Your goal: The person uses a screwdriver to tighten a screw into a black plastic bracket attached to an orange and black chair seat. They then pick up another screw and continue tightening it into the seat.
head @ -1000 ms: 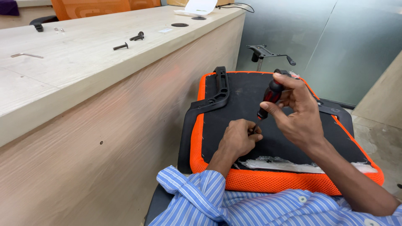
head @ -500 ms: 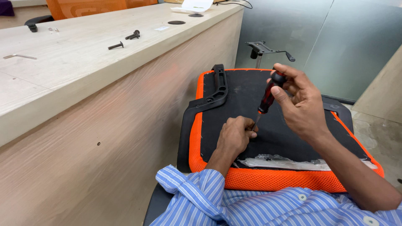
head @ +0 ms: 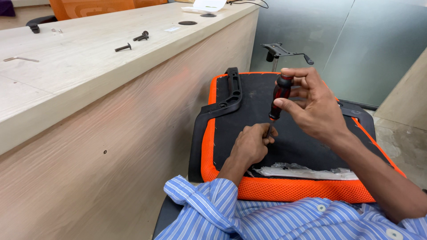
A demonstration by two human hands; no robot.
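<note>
On the far left a pale wooden counter (head: pixel 66 75) runs away from me, with its wood-grain side panel dropping down near my left arm. On its top lie a thin metal key (head: pixel 20 59) at the left edge, a black bolt (head: pixel 123 47) and, just beyond it, a second pair of black bolts (head: pixel 141 36) lying close together. Farther back a black armrest (head: pixel 36 23) rests on the counter near an orange chair back (head: pixel 91 5).

To the right of the counter, an upturned chair seat (head: pixel 284 189) lies in front of me, its orange mesh edge framing a black underside. A black plastic arm bracket (head: pixel 222 104) rests along the seat's left edge.

My left hand (head: pixel 250 146) sits on the black underside, fingers curled and pinched around the lower shaft of the screwdriver (head: pixel 280 95), steadying its tip against the seat; the tip itself is hidden by my fingers. My right hand (head: pixel 311 106) is just above and to the right, clenched around the screwdriver's red and black handle, holding the tool nearly upright with a slight tilt.

Near my right forearm a strip of torn clear plastic (head: pixel 307 172) lies across the seat's near side. Beyond the seat, at the far right, a black metal chair mechanism (head: pixel 284 50) stands before a grey glass wall.
</note>
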